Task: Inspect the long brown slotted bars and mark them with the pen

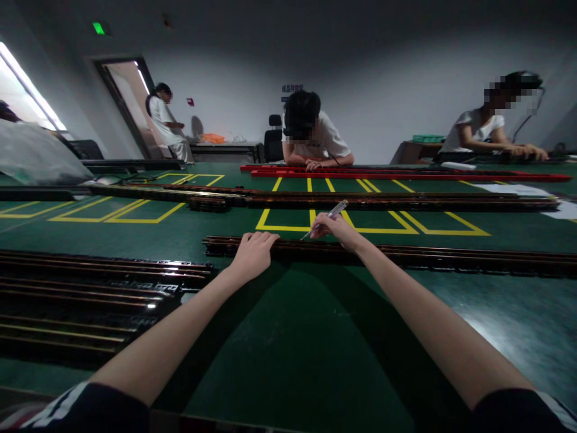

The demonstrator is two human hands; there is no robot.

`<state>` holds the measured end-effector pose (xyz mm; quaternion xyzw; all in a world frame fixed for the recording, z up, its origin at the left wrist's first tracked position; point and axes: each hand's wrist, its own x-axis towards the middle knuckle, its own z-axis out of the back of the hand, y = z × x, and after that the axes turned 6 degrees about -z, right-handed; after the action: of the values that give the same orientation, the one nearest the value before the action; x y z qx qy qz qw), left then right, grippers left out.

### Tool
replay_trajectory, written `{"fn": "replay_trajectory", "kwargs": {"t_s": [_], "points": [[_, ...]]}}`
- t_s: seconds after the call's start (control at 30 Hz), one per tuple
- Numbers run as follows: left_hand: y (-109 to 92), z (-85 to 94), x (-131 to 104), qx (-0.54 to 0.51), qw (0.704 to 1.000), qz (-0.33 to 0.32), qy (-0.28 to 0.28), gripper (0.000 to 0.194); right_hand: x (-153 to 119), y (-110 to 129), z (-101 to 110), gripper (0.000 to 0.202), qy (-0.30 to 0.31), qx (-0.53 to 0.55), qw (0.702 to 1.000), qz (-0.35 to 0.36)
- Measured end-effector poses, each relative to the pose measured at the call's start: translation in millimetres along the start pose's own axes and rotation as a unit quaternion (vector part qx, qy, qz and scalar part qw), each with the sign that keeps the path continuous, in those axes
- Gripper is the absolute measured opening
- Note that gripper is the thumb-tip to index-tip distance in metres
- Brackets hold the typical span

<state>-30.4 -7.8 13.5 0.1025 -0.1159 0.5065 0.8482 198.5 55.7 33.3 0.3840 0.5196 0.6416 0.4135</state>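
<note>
In the head view a long black rail with copper-coloured strips (433,257) lies crosswise on the green table in front of me. My left hand (256,252) is closed over the rail near its left end, fingers on the far side. My right hand (331,228) grips a slim screwdriver with a clear handle (338,208). The screwdriver slants down to the left, its thin tip at the rail's far edge, just right of my left hand. Whether the tip touches the rail, I cannot tell.
Several similar rails (81,294) lie at the left, near my left forearm. Another row of rails (360,200) crosses the table farther back, with red bars (406,174) beyond. Yellow tape outlines (383,230) mark the green table (279,349). A person (315,129) leans over the far side.
</note>
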Motion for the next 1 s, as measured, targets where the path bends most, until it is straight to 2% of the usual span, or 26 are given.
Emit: {"fn": "replay_trajectory", "kwargs": {"t_s": [0.3, 0.67, 1.0], "points": [[1.4, -0.3, 0.6, -0.004, 1.0, -0.007, 0.005, 0.047, -0.2, -1.5, 0.4, 0.02, -0.013, 0.024, 1.0, 0.002], [-2.7, 6.5, -1.8, -0.006, 1.0, -0.009, 0.007, 0.043, -0.2, -4.8, 4.9, 0.024, 0.024, 0.015, 0.999, 0.015], [-4.0, 2.1, -0.5, 0.027, 1.0, -0.003, -0.004, 0.044, -1.5, 0.0, 0.5, 0.023, 0.005, 0.023, 1.0, -0.001]]}}
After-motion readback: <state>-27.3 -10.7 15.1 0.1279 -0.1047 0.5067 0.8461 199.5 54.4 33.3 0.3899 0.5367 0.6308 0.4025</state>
